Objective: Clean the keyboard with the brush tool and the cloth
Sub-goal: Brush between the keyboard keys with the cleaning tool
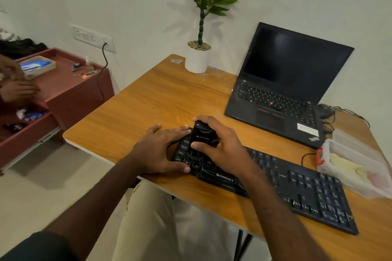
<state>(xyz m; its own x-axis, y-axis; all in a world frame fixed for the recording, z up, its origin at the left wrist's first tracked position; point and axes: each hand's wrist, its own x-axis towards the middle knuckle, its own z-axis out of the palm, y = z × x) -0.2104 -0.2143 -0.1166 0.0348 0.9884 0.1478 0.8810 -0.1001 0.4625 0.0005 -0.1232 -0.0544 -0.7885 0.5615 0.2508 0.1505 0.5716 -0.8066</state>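
- black keyboard (297,182) lies slantwise on the wooden table (148,99), running from the picture's centre out toward 4 o'clock, its near-left end at the table's front edge.
- right hand (220,146) grips a black brush tool (201,136) upright over the keyboard's left end, thumb across the tool's front and fingers curled round its top and far side.
- the tool's lower end meets the keys by the left-hand column; the bristles themselves are hidden, so i cannot tell how they sit.
- left hand (161,150) lies flat on the keyboard's left end, fingers straight and close together pointing toward 2 o'clock, thumb along the near edge.
- black laptop (282,91) stands open with a dark screen at 1 o'clock from the hands, well apart from them.
- white pot with a green plant (197,57) stands at 12 o'clock near the table's far edge.
- clear plastic box (356,167) sits at 3 o'clock, just beside the keyboard's far right end; something pale lies in it, too blurred to name.
- red drawer cabinet (70,91) stands at 9 o'clock, off the table.
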